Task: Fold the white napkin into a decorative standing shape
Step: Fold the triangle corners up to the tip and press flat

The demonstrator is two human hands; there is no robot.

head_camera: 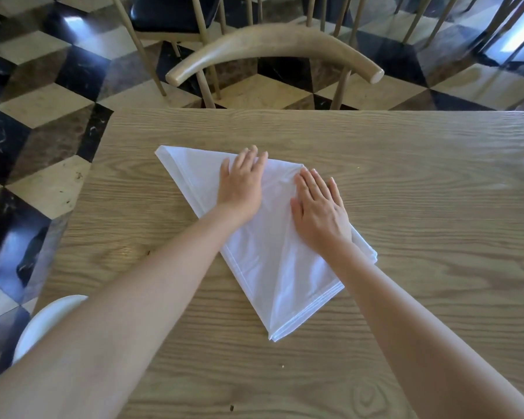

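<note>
The left hand [242, 185] is laid flat, fingers straight and close together, on the folded white cloth napkin [263, 267]; the right hand [319, 210] is pressed flat at its 3 o'clock, fingers slightly spread. The napkin (a layered triangle) is spread beneath both palms, its points reaching toward 10 and 6 o'clock. It lies on the light wooden grained table [436, 237], with a curved-backed wooden chair [273, 46] at 12 o'clock.
</note>
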